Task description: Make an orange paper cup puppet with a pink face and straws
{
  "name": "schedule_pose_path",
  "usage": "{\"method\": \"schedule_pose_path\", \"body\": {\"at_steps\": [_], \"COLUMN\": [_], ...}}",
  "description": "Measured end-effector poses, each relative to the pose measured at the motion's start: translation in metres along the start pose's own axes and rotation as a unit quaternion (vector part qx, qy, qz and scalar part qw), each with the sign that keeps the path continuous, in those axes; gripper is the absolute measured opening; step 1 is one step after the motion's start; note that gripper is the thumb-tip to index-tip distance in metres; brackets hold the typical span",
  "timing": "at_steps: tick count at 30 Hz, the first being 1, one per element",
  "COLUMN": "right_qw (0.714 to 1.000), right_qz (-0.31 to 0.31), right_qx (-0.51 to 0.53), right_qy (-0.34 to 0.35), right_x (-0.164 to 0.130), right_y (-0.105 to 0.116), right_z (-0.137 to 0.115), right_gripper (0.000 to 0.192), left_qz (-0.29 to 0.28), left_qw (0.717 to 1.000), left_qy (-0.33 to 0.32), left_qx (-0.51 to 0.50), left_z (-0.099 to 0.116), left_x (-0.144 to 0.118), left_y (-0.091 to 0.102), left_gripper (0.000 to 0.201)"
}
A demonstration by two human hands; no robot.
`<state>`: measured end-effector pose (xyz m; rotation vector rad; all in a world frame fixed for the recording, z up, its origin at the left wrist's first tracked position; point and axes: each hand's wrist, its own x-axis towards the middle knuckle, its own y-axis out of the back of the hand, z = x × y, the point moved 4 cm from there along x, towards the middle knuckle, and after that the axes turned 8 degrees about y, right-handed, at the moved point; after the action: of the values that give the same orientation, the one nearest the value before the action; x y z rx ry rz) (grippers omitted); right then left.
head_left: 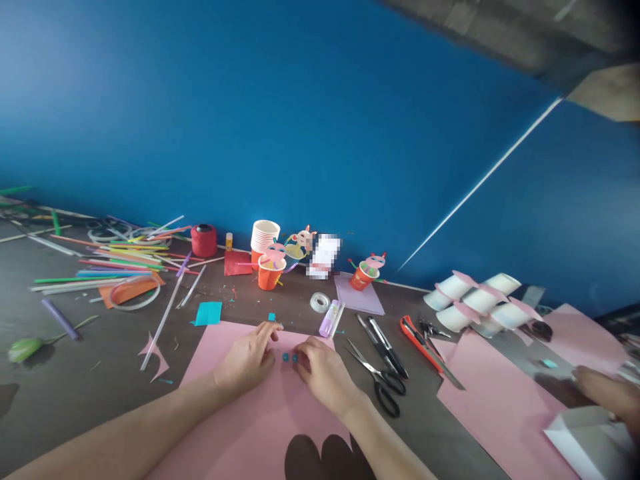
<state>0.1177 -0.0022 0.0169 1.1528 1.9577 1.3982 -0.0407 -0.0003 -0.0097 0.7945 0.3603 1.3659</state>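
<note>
A pink paper sheet point(225, 347) lies on the dark table in front of me, with a heart-shaped hole cut at its near edge. Both hands rest on it. My left hand point(249, 359) has its fingers curled, fingertips by the sheet's far edge. My right hand point(324, 373) sits palm down, its fingertips touching two small blue paper dots point(290, 357) that lie between the hands. Whether either hand pinches anything is hidden by the fingers.
Black scissors point(381, 380), black pens point(383, 343), an orange cutter point(423, 343), a purple glue stick point(330, 319) and a tape roll point(319, 302) lie right of my hands. Orange cups point(269, 272) and straws point(115, 260) stand behind. Another person's hand point(607, 393) holds white paper at right, near more pink sheets point(500, 400).
</note>
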Motion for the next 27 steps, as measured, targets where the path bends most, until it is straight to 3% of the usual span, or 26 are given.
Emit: {"method": "schedule_pose_path", "body": {"at_steps": [9, 15, 27], "right_qw": [0.996, 0.995, 0.999], "right_qz": [-0.041, -0.035, 0.016], "right_qx": [-0.070, -0.096, 0.011], "right_qy": [-0.023, -0.012, -0.038], "right_x": [0.006, 0.003, 0.006], "right_y": [-0.004, -0.007, 0.004], "right_z": [-0.004, -0.007, 0.013], "right_gripper": [0.015, 0.015, 0.016], "left_qz": [-0.009, -0.011, -0.011], "left_qw": [1.000, 1.000, 1.000], "left_qy": [0.007, 0.010, 0.007], "left_qx": [0.003, -0.003, -0.006], "left_z": [-0.002, -0.002, -0.002], "left_x": [0.001, 0.001, 0.001], "left_y": [-0.002, -0.002, -0.002], "left_gripper": [0.049, 0.049, 0.051]}}
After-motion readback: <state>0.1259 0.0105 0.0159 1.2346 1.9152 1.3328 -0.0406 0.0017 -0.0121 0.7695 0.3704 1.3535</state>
